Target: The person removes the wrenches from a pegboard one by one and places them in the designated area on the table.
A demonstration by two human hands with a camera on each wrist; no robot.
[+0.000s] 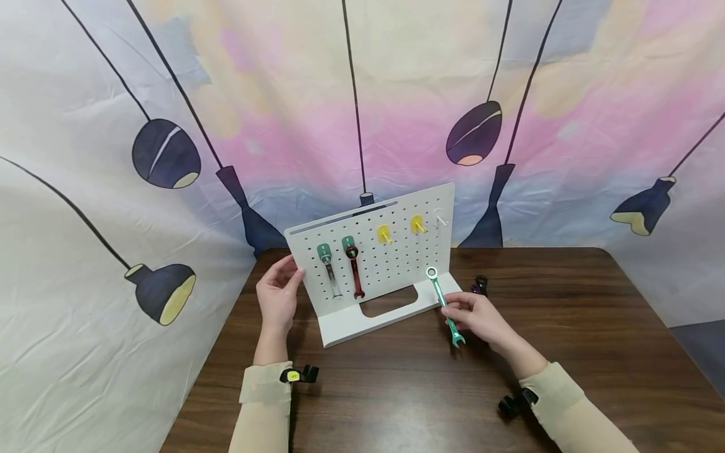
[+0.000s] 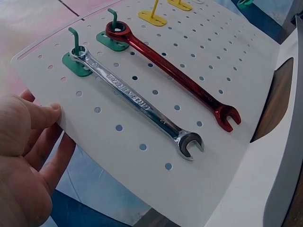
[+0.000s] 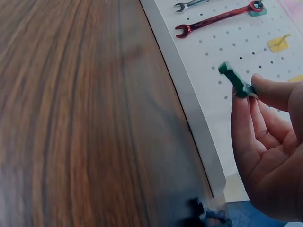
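Observation:
My left hand (image 1: pixel 277 296) grips the left edge of a white pegboard (image 2: pixel 42 66), thumb on its front and fingers behind. On the board's green hooks hang a silver combination wrench (image 2: pixel 135 99) and a red one (image 2: pixel 170 68), side by side, open ends down. With thumb and fingers, my right hand (image 1: pixel 474 316) pinches a green combination wrench (image 1: pixel 438 290) by its shaft, ring end up, in front of the board's lower right. Seen almost end-on in the right wrist view, this green wrench (image 3: pixel 233 79) looks blurred.
To the right, two yellow hooks (image 1: pixel 384 234) and a white hook (image 1: pixel 440 218) hold nothing. A dark, partly hidden tool with a ring end (image 1: pixel 481 283) lies on the wooden table (image 1: pixel 396 390) behind my right hand. A printed cloth (image 1: pixel 408 94) hangs behind the table.

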